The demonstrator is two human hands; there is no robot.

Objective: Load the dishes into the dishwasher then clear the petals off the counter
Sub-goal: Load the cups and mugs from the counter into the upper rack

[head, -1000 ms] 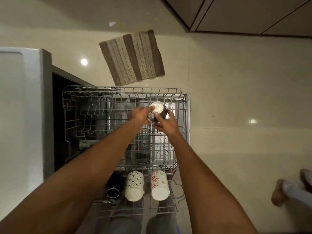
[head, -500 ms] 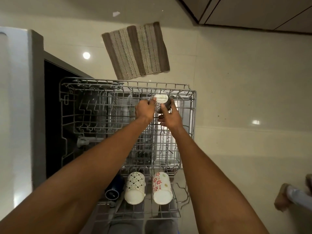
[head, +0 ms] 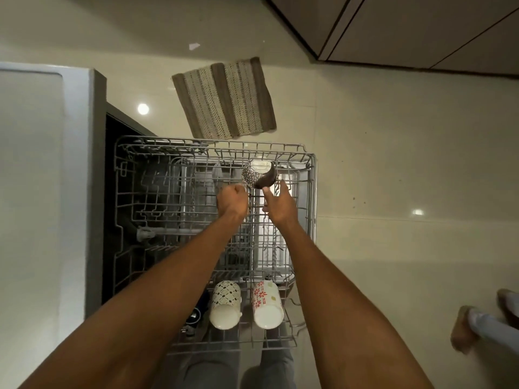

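I am seating a patterned bowl (head: 258, 176) at the rack's (head: 311, 192) 12 o'clock, left hand (head: 232, 202) clenched empty, right hand (head: 279, 203) released; next, fetching more dishes.

Patterned bowl (head: 257, 175) in rack (head: 311, 197), left hand (head: 232, 202) curled, right hand (head: 279, 204) spread

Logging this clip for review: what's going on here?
A person is loading a pulled-out dishwasher rack. A patterned bowl sits upturned at the rack's far end; the left hand, fingers curled, and the open right hand are just below it, not gripping it. Two patterned mugs lie at the near end.
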